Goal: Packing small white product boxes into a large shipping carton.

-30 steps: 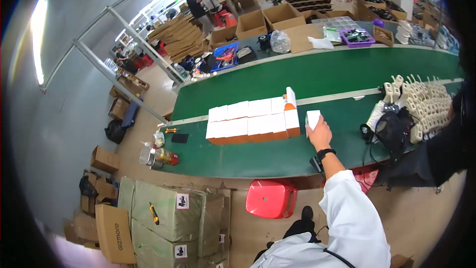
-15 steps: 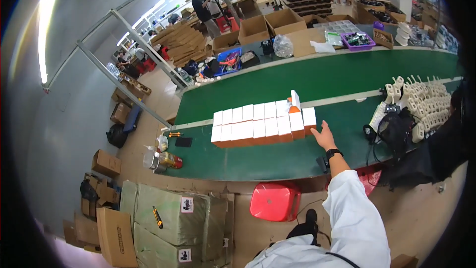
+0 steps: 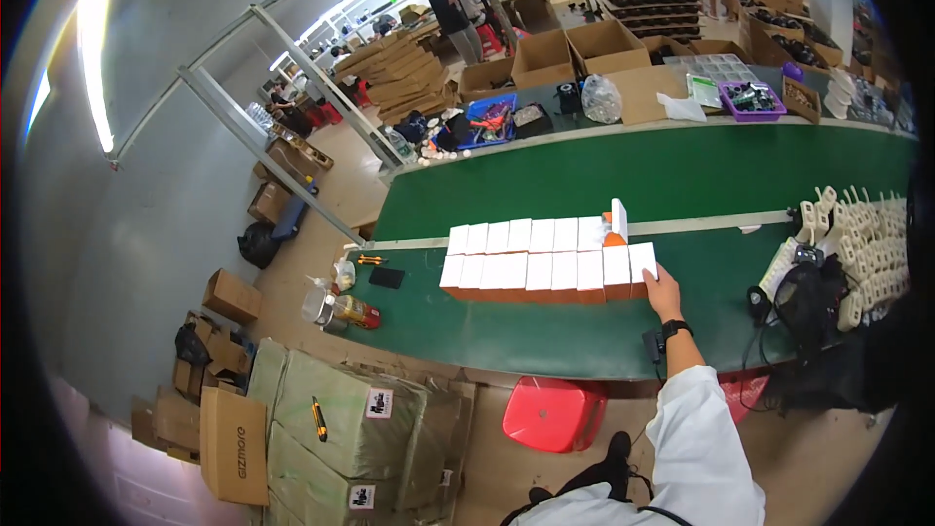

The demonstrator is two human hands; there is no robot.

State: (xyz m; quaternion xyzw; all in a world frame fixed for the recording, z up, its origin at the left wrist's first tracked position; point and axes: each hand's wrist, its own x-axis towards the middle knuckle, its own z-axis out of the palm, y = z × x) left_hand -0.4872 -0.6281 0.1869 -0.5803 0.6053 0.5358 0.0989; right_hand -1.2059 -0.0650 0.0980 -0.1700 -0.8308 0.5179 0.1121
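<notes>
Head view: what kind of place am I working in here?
Most likely a factory packing line. A long green workbench carries rows of small white-and-orange boxes, the right hand touches the end box, and open cardboard cartons stand beyond.

1. Right hand (image 3: 665, 294): fingertips touching the end box (image 3: 642, 262) of the near row; wrist wears a black watch (image 3: 675, 329).
2. White-and-orange boxes (image 3: 531, 256): two rows on the green belt (image 3: 545, 326); one upright box (image 3: 618, 219) at the far row's right end.
3. Red stool (image 3: 555, 414): on the floor beside the belt.
4. Left hand: not visible.
</notes>
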